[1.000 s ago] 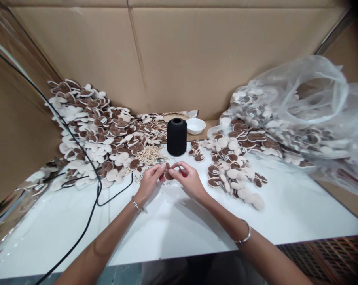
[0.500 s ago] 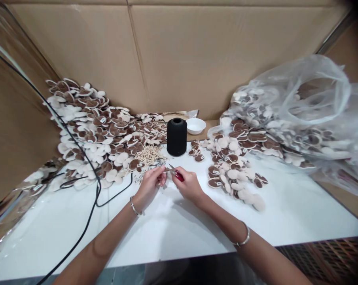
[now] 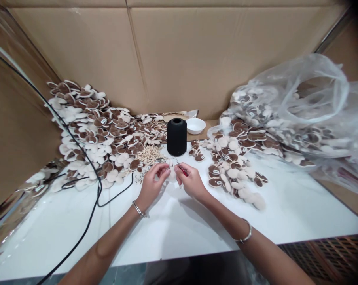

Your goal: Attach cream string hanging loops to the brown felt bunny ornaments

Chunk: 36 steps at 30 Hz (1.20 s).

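In the head view, two bare hands meet over a white table [image 3: 202,233], near its middle. The right hand [image 3: 190,180] is closed around a small red-handled tool [image 3: 182,170], whose thin metal tip points up and away from the person. The left hand [image 3: 153,180] has its fingers curled, with thumb and index finger bent toward each other; whether they pinch anything cannot be told. A pale, fuzzy piece [image 3: 172,176] shows between the two hands, blurred and partly hidden by the fingers. Each wrist wears a silver bangle. Just beyond the hands stands an upright black cone [image 3: 177,137], with a white bowl [image 3: 196,126] behind it and slightly to the right. Left of the cone lies a tangle of beige cords [image 3: 150,154], beside a large heap [image 3: 107,126] of brown and white plush pieces, some with small white tags. A smaller pile [image 3: 235,170] of similar pieces lies to the right, near a clear plastic bag [image 3: 315,95] with more pieces inside. A black cable [image 3: 91,215] crosses the left side, and cardboard [image 3: 190,59] rises behind everything.
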Available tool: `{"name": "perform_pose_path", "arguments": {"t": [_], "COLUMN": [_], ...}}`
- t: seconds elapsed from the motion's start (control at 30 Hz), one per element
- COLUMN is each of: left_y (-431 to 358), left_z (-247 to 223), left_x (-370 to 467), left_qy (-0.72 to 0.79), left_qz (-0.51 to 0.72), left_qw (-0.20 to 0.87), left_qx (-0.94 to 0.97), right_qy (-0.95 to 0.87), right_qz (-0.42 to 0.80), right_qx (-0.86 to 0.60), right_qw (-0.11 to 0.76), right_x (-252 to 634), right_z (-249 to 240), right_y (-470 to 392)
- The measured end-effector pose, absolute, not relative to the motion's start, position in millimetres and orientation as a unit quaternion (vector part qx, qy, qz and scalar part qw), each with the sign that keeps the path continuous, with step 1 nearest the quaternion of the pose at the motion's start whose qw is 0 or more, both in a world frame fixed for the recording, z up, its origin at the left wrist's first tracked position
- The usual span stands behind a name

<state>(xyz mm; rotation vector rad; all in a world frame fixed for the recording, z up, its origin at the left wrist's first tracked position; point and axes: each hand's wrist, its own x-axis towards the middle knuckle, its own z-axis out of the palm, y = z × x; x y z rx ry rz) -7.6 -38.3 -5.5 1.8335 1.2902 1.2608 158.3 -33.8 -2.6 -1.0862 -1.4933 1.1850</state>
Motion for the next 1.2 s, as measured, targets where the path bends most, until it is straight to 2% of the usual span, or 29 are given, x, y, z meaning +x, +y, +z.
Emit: {"name": "perform_pose_path", "arguments": {"t": [0.17, 0.43, 0.73, 1.07, 1.2], "left_y": [-39.8, -40.1, -38.7, -38.8, -38.5], "left_z": [-1.4, -3.9, -4.7, -1.7, 0.5], "left_x": [-10.9, -14.6, -16.6, -16.4, -16.7], "left_qy": [0.455, 0.411, 0.414, 0.438, 0.479], "left_qz": [0.469, 0.457, 0.472, 0.489, 0.5], "left_qw": [0.181, 0.171, 0.116, 0.16, 0.224], "left_qx": [0.735, 0.77, 0.77, 0.737, 0.686], "right_qy": [-0.582, -0.552, -0.505, -0.428, -0.427], "right_qz": [0.527, 0.596, 0.626, 0.653, 0.643], "right_qx": [-0.41, -0.383, -0.381, -0.385, -0.398], "right_qw": [0.464, 0.439, 0.457, 0.492, 0.497], "right_x": [159.7, 164.4, 161.9, 161.7, 160.5], "right_z": [-2.1, -0.8, -9.4, -10.9, -12.0], "right_y": [-31.0, -24.7, -22.2, -17.7, -17.2]}}
